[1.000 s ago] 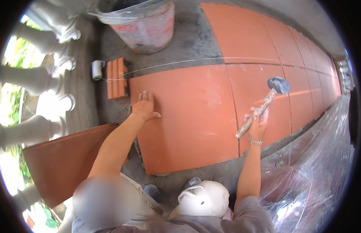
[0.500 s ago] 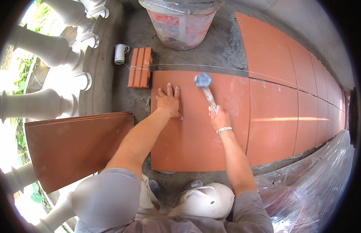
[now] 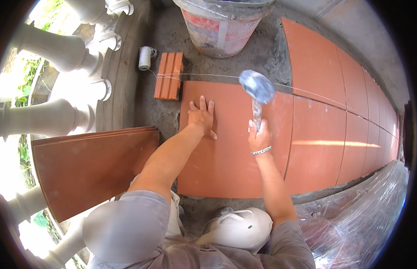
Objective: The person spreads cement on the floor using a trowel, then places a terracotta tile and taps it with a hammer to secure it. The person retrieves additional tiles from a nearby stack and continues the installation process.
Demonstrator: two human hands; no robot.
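My left hand (image 3: 201,117) lies flat with spread fingers on a large terracotta floor tile (image 3: 226,166), near its far left corner. In my right hand (image 3: 260,136) is a mallet (image 3: 257,86), gripped by its short handle and raised above the same tile. The mallet's grey head is smeared by motion. A white string (image 3: 208,74) runs along the tile's far edge. It is wound round a red grooved brick (image 3: 168,76) beside the tile's far left corner. A white spool of string (image 3: 145,58) stands left of the brick.
Laid terracotta tiles (image 3: 317,139) stretch away to the right in two rows. A mortar-stained bucket (image 3: 222,29) stands at the back. Several loose tiles (image 3: 94,170) lean against the white balusters (image 3: 51,119) at left. Clear plastic sheeting (image 3: 356,219) covers something at lower right.
The mallet has risen from the tile and its head looks larger. My right hand has shifted slightly right. The left hand stays on the tile, while the whole view has shifted a little.
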